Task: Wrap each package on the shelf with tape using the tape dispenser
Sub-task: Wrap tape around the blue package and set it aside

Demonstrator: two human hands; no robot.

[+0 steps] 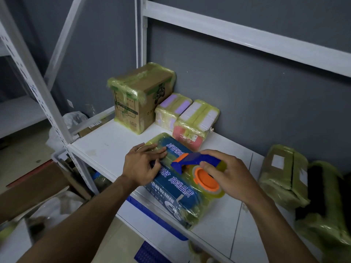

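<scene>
A blue package [171, 194] with white lettering lies on the white shelf [106, 143], partly covered in yellowish tape. My right hand [229, 175] grips a blue and orange tape dispenser [201, 168] with a yellowish roll, held on top of the package. My left hand [140, 164] rests on the package's far left part, its fingers stretched over the tape strip beside the dispenser's nose.
A taped cardboard box [140, 97] stands at the back of the shelf. Two taped pink-and-lilac bundles [191, 118] sit beside it. Taped packages [283, 175] lie at the right. White shelf posts [38, 88] rise at the left; boxes and bags fill the floor below.
</scene>
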